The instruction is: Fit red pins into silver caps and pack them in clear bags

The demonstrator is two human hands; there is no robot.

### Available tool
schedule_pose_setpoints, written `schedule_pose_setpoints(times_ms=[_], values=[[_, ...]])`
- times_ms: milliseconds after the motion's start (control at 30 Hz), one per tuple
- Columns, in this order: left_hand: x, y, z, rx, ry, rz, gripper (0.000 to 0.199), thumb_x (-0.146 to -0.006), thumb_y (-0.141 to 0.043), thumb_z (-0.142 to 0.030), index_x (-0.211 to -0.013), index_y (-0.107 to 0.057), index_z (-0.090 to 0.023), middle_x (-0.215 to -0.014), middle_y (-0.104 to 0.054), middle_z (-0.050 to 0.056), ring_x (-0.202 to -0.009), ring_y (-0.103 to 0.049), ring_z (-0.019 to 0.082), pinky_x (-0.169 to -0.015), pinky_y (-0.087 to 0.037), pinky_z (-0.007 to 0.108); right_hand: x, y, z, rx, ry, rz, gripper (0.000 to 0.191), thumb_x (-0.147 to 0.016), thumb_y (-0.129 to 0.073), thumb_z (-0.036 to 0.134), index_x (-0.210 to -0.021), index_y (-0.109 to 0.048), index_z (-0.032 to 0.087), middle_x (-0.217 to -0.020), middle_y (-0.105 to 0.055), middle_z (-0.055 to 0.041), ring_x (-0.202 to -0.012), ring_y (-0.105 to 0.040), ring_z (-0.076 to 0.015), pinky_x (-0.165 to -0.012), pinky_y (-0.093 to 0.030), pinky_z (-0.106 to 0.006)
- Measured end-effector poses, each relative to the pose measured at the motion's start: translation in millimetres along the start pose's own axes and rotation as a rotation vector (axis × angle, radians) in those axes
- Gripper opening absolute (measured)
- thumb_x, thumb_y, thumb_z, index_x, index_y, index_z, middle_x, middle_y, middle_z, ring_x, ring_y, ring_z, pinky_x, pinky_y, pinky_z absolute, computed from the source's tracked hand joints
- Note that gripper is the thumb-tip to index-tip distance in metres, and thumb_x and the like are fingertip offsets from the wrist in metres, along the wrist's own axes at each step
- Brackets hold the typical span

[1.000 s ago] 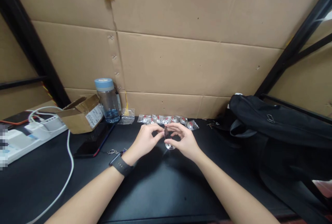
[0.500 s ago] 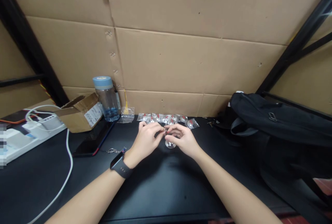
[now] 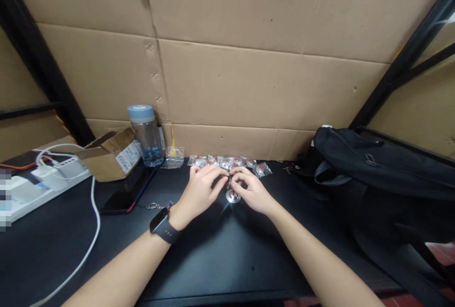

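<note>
My left hand (image 3: 203, 188), with a dark watch (image 3: 164, 224) on its wrist, is closed in a pinch over the table. A small thin shiny piece (image 3: 229, 181) with some red on it shows at its fingertips. My right hand (image 3: 253, 192) curls in from the other side, thumb and fingers closed at the same piece. Just below the fingertips a round silver metal disc (image 3: 233, 198) with a raised, reddish centre sits on the black table (image 3: 227, 259). The fingers partly hide the piece and the disc's upper side.
Several small clear bags (image 3: 227, 161) with silver and red items lie along the cardboard wall (image 3: 227, 84). To the left are a water bottle (image 3: 145, 134), an open carton (image 3: 110, 155), a dark tablet or phone (image 3: 128, 193), a keyring (image 3: 155, 206) and a power strip (image 3: 64, 179). A black backpack (image 3: 387, 169) stands right.
The right fingers have curled in and lifted slightly off the silver disc, which shows more fully now. The thin piece has shifted a little right between the fingertips.
</note>
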State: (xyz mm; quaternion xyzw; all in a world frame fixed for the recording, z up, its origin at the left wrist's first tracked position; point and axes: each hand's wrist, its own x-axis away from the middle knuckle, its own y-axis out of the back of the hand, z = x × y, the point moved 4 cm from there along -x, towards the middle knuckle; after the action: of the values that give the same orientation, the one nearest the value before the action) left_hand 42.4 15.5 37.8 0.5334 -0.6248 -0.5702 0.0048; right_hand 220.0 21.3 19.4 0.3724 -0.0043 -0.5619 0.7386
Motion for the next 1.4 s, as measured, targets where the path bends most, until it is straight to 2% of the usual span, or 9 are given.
schedule_pose_setpoints(times_ms=[100,233,333,567,733,867,967,1200,1400], values=[[0,4.0,-1,0.000,-0.037,0.067,0.022,-0.098,-0.054,-0.040,-0.110,-0.067,-0.026,-0.114,-0.071,0.004,-0.108,-0.059,0.023,-0.092,-0.030,0.038,1,0,-1,0.065,0.024,0.014,0.015,-0.092,-0.061,0.030,-0.082,-0.067,0.021,-0.122,-0.059,-0.0079,-0.119,-0.055,-0.0233,-0.105,-0.042,-0.040],[3,-4.0,5,-0.024,-0.087,0.184,0.020,-0.093,-0.060,-0.041,-0.097,-0.073,-0.026,-0.110,-0.068,0.005,-0.109,-0.055,0.025,-0.095,-0.032,0.040,2,0,-2,0.060,0.013,0.028,0.013,-0.091,-0.063,0.029,-0.082,-0.067,0.022,-0.125,-0.058,-0.0079,-0.123,-0.053,-0.0243,-0.106,-0.042,-0.041],[4,-14.2,12,0.009,-0.073,0.233,0.019,-0.093,-0.061,-0.040,-0.097,-0.074,-0.028,-0.112,-0.068,0.004,-0.110,-0.054,0.025,-0.096,-0.033,0.041,1,-1,-2,0.023,-0.008,0.031,0.014,-0.092,-0.062,0.030,-0.083,-0.068,0.021,-0.127,-0.058,-0.0083,-0.123,-0.054,-0.0241,-0.102,-0.044,-0.039],[5,-25.7,20,0.019,-0.052,0.272,0.019,-0.097,-0.058,-0.038,-0.094,-0.073,-0.026,-0.098,-0.071,0.003,-0.098,-0.060,0.022,-0.086,-0.033,0.036,1,-7,-8,0.089,0.009,0.056,0.017,-0.095,-0.060,0.035,-0.089,-0.068,0.021,-0.119,-0.060,-0.0076,-0.114,-0.057,-0.0218,-0.093,-0.047,-0.034],[6,-25.7,31,-0.053,-0.044,0.269,0.016,-0.094,-0.059,-0.027,-0.088,-0.073,-0.024,-0.088,-0.074,0.003,-0.091,-0.063,0.021,-0.082,-0.031,0.036,5,0,-18,0.350,0.007,0.104,0.025,-0.093,-0.063,0.036,-0.115,-0.063,0.022,-0.109,-0.064,-0.0082,-0.100,-0.060,-0.0225,-0.092,-0.047,-0.036],[7,-26.5,39,-0.058,-0.015,0.260,0.016,-0.092,-0.058,-0.022,-0.086,-0.072,-0.024,-0.085,-0.075,0.003,-0.088,-0.064,0.021,-0.082,-0.030,0.035,6,0,-31,0.446,-0.044,0.248,0.016,-0.090,-0.067,0.026,-0.104,-0.072,0.023,-0.096,-0.067,-0.0053,-0.089,-0.063,-0.0196,-0.083,-0.047,-0.030],[6,-26.3,40,-0.056,-0.005,0.263,0.017,-0.091,-0.057,-0.020,-0.083,-0.071,-0.025,-0.082,-0.075,0.001,-0.084,-0.065,0.021,-0.083,-0.028,0.035,5,-2,-34,0.448,-0.036,0.275,0.012,-0.089,-0.067,0.022,-0.097,-0.075,0.024,-0.090,-0.068,-0.0037,-0.086,-0.064,-0.0179,-0.080,-0.046,-0.027],[5,-23.7,31,-0.091,-0.018,0.265,0.019,-0.091,-0.056,-0.018,-0.081,-0.071,-0.025,-0.080,-0.074,0.001,-0.085,-0.063,0.021,-0.084,-0.026,0.036,4,-9,-22,0.502,0.013,0.228,0.013,-0.086,-0.064,0.014,-0.089,-0.074,0.023,-0.087,-0.069,-0.0027,-0.080,-0.064,-0.0165,-0.072,-0.044,-0.026],[3,-20.2,39,-0.048,0.045,0.245,0.014,-0.090,-0.061,-0.022,-0.085,-0.073,-0.026,-0.084,-0.076,0.000,-0.087,-0.066,0.022,-0.087,-0.028,0.037,-2,3,-16,0.302,0.048,0.019,0.011,-0.090,-0.060,0.018,-0.089,-0.071,0.020,-0.086,-0.071,-0.0040,-0.075,-0.063,-0.0161,-0.071,-0.047,-0.026]])
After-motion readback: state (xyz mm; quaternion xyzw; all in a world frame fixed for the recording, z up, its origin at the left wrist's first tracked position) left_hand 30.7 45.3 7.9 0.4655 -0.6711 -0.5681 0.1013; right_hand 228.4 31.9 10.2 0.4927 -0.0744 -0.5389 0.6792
